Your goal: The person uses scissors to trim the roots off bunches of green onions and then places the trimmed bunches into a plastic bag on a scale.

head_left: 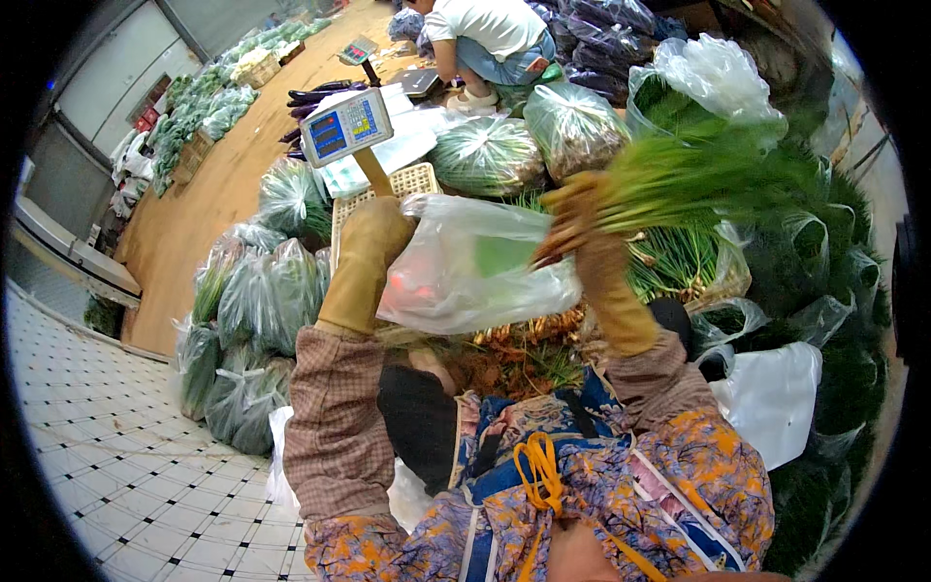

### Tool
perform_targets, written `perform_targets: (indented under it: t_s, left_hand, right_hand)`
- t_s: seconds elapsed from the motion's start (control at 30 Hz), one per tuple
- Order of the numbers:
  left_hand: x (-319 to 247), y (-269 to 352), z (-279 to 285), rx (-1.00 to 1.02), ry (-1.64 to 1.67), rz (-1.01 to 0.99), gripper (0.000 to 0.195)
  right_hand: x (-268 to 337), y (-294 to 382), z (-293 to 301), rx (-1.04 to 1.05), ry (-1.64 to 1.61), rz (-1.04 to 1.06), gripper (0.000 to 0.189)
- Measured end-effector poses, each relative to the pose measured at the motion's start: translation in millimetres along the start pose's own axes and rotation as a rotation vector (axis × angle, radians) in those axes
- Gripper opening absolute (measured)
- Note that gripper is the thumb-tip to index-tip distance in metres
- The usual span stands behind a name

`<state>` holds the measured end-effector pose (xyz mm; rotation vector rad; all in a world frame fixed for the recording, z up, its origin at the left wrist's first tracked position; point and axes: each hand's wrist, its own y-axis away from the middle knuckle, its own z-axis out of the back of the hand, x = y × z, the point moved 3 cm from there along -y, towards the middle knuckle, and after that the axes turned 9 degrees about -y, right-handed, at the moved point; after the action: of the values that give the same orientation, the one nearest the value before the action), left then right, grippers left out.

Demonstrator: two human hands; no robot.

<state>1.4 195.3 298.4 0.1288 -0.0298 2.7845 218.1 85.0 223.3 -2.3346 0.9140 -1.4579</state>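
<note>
My left hand (374, 236), in a tan rubber glove, grips the upper left corner of a translucent plastic bag (480, 269) that hangs between my hands. Through the bag's film a green and a red patch show. My right hand (600, 240), gloved too and blurred, holds a bunch of green onions (676, 178), its brown root ends to the left and its long leaves fanned to the right. Behind my left hand stands a digital scale's display (349, 127) on a post, by a cream plastic basket (414, 178). Loose green onions with soil (524, 353) lie below the bag.
Bagged green onions (487, 156) stand ahead, more bagged greens (254, 291) at left. Green onions (676, 254) and white plastic bags (774, 400) are at right. Beyond, a person (494, 29) crouches near eggplants (313, 98) and a second scale (414, 81).
</note>
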Motion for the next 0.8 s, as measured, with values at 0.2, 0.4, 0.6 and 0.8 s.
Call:
perform_targets:
  t_s: [0.2, 0.4, 0.6, 0.8]
  left_hand:
    - [85.2, -8.5, 12.6, -0.151, -0.104, 0.115, 0.026]
    - [162.9, -1.1, -6.9, -0.398, -0.128, 0.214, 0.023]
    - [185.4, -41.4, -60.3, -0.707, -0.006, 0.215, 0.037]
    - [228.6, -19.8, -145.8, -0.619, 0.014, 0.337, 0.046]
  right_hand:
    - [-128.4, 9.6, -44.6, 0.625, 0.738, -0.137, 0.027]
    - [-213.9, -6.2, -72.2, 0.795, 1.035, -0.445, 0.026]
    - [-309.4, -28.3, -40.2, 0.912, 1.334, -0.537, 0.026]
    - [-269.1, -18.9, -92.4, 0.693, 0.986, -0.606, 0.025]
